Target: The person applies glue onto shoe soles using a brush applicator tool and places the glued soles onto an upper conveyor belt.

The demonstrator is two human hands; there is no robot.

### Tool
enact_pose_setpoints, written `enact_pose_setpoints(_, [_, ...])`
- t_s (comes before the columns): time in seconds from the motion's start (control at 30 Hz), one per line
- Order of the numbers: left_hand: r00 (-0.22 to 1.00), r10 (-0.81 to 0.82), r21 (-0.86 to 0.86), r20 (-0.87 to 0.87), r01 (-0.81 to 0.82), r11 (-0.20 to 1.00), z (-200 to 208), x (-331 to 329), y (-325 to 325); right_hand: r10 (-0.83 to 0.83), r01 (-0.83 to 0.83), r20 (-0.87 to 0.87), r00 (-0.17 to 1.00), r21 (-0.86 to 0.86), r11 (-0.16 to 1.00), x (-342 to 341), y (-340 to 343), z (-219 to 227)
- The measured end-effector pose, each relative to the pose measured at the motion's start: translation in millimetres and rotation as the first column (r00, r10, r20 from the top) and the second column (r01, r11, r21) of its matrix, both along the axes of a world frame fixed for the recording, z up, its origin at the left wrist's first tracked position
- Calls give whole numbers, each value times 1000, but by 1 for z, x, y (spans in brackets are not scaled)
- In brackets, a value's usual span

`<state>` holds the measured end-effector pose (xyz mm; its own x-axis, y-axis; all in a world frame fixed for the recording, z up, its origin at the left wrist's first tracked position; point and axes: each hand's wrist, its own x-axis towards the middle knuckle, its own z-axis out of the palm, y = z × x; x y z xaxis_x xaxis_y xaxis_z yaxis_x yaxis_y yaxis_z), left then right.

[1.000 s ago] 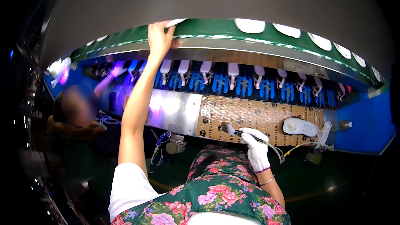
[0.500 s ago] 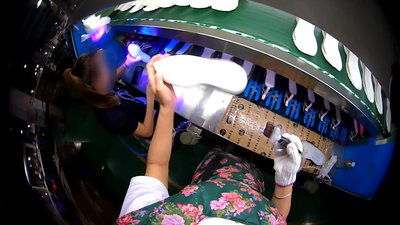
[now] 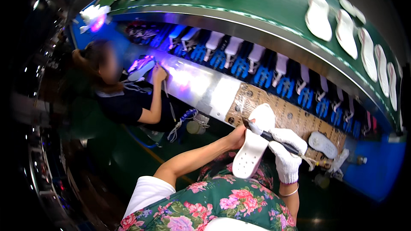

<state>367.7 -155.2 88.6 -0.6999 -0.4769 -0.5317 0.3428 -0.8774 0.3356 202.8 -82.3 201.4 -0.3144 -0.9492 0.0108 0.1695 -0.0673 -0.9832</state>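
Low in front of me, my left hand grips the edge of a white shoe sole with small holes near one end. My gloved right hand is closed around the dark handle of a brush. The brush's dark bristles lie over the middle of the sole; I cannot tell if they touch it. On the bench, right of my glove, rests another pale sole with holes.
Ahead runs a green conveyor carrying several white soles. Beneath it, pale shoe parts stand among blue holders. Printed cardboard covers part of the metal bench. A co-worker sits at left, handling a sole.
My left hand has brought the sole down from over the bench toward my lap. The brush in my right hand has moved left to it. The co-worker's sole is lower.
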Motion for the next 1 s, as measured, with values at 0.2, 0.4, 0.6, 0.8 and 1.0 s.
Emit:
enact_pose_setpoints(0.2, [951, -126, 243, -282, 198, 950, 38, 7, 18, -76, 57, -220, 972, -92, 994, -14, -3, -3])
enact_pose_setpoints(0.4, [982, -152, 65, -116, 160, 985, 65, -26, -9, -217, 147, -436, 873, -190, 971, -19, -16, 11])
enact_pose_setpoints(0.6, [932, -130, -78, -337, 110, 991, 49, -39, 8, -433, 132, -706, 560, -440, 888, -30, -27, 14])
enact_pose_setpoints(0.8, [984, -162, -218, -71, 144, 965, 54, -38, 0, -220, -7, -683, 696, -313, 950, -12, -14, 11])
enact_pose_setpoints(1.0, [827, -253, -222, -503, 159, 962, 36, -26, -13, -300, 195, -457, 838, -263, 945, -17, -22, 7])
